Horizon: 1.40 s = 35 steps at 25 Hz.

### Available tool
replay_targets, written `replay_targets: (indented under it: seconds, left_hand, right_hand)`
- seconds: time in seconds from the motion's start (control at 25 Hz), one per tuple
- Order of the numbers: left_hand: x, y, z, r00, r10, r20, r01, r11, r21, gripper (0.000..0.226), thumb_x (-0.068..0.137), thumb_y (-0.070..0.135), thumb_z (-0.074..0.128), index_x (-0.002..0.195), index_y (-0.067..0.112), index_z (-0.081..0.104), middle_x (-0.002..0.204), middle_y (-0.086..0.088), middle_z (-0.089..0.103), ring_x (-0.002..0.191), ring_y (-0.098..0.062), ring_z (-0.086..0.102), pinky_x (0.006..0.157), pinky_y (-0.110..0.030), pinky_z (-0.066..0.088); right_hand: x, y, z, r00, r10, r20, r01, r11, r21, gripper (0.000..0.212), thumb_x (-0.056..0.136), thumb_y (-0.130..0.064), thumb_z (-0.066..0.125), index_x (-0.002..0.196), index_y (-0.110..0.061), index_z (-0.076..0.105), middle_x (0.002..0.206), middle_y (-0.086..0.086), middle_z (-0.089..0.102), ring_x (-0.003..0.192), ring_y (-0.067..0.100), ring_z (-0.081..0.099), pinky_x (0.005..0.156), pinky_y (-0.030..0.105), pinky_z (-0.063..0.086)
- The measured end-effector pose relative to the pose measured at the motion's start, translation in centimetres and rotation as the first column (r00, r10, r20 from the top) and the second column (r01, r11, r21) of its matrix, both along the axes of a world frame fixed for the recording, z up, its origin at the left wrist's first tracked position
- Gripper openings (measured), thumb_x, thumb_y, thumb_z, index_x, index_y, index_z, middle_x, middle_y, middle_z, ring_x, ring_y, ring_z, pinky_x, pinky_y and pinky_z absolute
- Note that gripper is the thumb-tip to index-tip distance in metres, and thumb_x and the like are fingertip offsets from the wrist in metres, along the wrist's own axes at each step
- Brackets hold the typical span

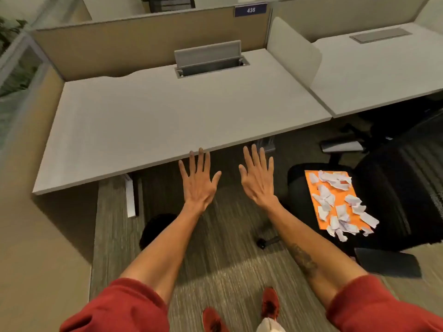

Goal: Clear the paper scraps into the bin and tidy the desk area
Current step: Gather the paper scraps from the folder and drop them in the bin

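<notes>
Both hands, left hand (199,182) and right hand (257,179), are held flat, fingers spread, nothing gripped; paper scraps (340,204) lie on an orange folder (335,212), right.

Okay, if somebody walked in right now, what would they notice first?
The bright orange folder on the black chair at right, strewn with white paper scraps. Next, the left hand and right hand, both spread open, held out in front of the near edge of the pale desk.

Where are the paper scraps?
Head view, right side: the paper scraps lie on the orange folder on the black chair, right of the right hand.
</notes>
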<state>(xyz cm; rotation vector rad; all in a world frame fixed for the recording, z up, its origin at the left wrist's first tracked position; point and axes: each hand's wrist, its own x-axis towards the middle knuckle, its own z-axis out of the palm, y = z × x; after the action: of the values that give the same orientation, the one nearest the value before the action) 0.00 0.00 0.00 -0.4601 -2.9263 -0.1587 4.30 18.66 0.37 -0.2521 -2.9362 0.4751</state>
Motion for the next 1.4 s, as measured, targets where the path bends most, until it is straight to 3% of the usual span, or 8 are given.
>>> replay_targets:
  seconds: [0.4,0.64,1.04,1.24,1.4]
  left_hand:
    - [3.3,9.0,-3.2,0.968,-0.171,0.183,0.184,0.981,-0.054,0.076,0.099,0.063,0.016,0.158,0.021,-0.010,0.164,-0.007,-0.021,0.150,-0.031,-0.022,0.120,-0.061,-0.005]
    - [4.2,18.3,-4.9,0.928,-0.268,0.257,0.286,0.957,-0.035,0.074,0.099,0.063,0.013,0.158,0.024,-0.007,0.165,-0.005,-0.016,0.151,-0.030,-0.017,0.121,-0.061,-0.001]
    - [6.6,35.5,-11.0,0.806,-0.429,0.409,0.485,0.873,-0.040,0.072,0.099,0.062,0.012,0.159,0.025,-0.002,0.166,-0.002,-0.007,0.153,-0.029,-0.010,0.122,-0.059,0.000]
    - [7.6,41.7,-14.5,0.750,-0.481,0.455,0.561,0.826,-0.052,0.071,0.100,0.063,0.012,0.158,0.027,-0.006,0.165,-0.001,-0.010,0.152,-0.030,-0.012,0.122,-0.059,0.002]
    - [8.3,44.8,-17.6,0.705,-0.501,0.502,0.603,0.796,-0.052,0.068,0.102,0.060,0.015,0.157,0.029,-0.011,0.166,-0.002,-0.009,0.153,-0.031,-0.010,0.122,-0.057,0.001]
  right_hand:
    - [6.0,8.8,-3.6,0.959,-0.246,0.139,0.254,0.966,-0.043,0.059,0.106,-0.043,0.028,0.158,-0.029,0.005,0.167,0.002,-0.006,0.154,0.025,-0.006,0.124,0.056,0.002]
    - [8.9,17.8,-6.0,0.887,-0.405,0.221,0.430,0.900,-0.078,0.060,0.105,-0.046,0.031,0.158,-0.030,0.007,0.168,0.003,-0.004,0.154,0.028,-0.004,0.122,0.058,-0.002]
    - [13.5,32.8,-12.2,0.744,-0.564,0.358,0.621,0.782,-0.058,0.062,0.106,-0.044,0.032,0.159,-0.026,0.006,0.168,0.005,-0.002,0.155,0.030,-0.002,0.122,0.059,0.009]
    - [15.5,38.6,-15.7,0.684,-0.601,0.413,0.698,0.704,-0.132,0.063,0.105,-0.047,0.033,0.159,-0.029,0.005,0.168,0.002,-0.005,0.154,0.034,0.004,0.119,0.065,0.017]
    - [17.2,41.5,-19.1,0.623,-0.647,0.440,0.769,0.609,-0.194,0.062,0.105,-0.047,0.035,0.158,-0.027,0.010,0.168,0.005,0.006,0.152,0.036,0.013,0.117,0.063,0.026]
